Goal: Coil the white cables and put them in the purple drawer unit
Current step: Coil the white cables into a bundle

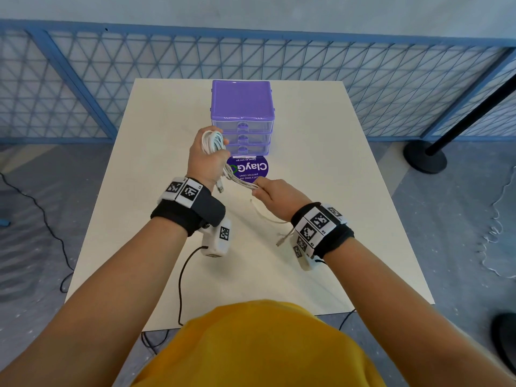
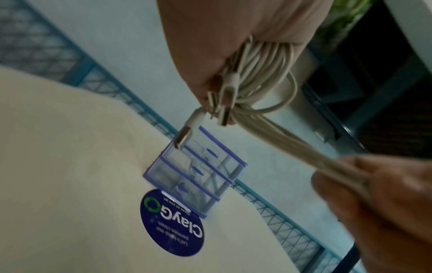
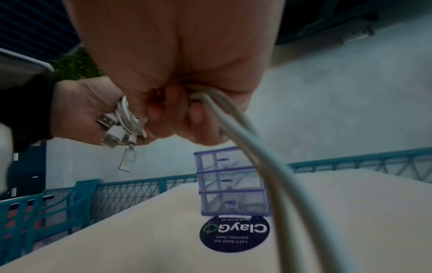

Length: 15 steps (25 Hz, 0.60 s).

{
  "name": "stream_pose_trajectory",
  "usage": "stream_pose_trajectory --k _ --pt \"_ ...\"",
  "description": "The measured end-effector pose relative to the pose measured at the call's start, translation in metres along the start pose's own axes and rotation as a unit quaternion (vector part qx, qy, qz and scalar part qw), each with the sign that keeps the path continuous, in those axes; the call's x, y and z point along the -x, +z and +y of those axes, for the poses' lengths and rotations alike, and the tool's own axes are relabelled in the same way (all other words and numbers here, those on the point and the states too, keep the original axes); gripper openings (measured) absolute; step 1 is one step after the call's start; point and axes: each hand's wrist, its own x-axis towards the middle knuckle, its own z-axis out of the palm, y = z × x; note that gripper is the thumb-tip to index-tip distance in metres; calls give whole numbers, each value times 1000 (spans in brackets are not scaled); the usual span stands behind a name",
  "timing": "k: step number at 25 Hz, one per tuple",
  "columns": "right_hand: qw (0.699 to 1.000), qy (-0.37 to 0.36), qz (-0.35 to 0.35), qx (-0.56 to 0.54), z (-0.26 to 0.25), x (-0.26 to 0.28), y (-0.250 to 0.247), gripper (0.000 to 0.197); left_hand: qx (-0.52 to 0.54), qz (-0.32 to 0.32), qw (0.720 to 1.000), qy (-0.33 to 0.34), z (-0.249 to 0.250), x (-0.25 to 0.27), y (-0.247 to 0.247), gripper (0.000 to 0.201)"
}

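Note:
My left hand (image 1: 208,157) grips a coil of white cables (image 1: 213,141) just in front of the purple drawer unit (image 1: 242,107), whose three clear drawers are closed. USB plugs (image 2: 224,97) hang from the bundle below the palm. Straight strands (image 2: 292,146) run from the coil to my right hand (image 1: 272,195), which pinches them in a fist. Loose cable tails (image 1: 268,216) trail from that hand onto the table, one ending in a plug (image 1: 280,240). In the right wrist view the strands (image 3: 257,157) leave my curled fingers (image 3: 163,118) and sweep down past the drawer unit (image 3: 231,184).
A round dark-blue sticker (image 1: 251,169) lies on the white table (image 1: 321,163) before the drawers. A blue mesh fence (image 1: 363,79) runs behind the table. A black stanchion base (image 1: 424,156) stands on the floor to the right, with cords on the floor at both sides.

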Motion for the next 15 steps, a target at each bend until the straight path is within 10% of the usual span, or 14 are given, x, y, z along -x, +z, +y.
stream_pose_trajectory --k 5,10,15 --pt "993 -50 68 85 -13 3 -11 26 -156 -149 973 82 8 8 0 13" --pt "979 -78 143 123 -21 1 -29 26 -80 -331 934 -107 7 18 8 68" --pt "980 -75 154 99 -23 4 -29 25 -124 -365 911 -149 15 23 14 29"
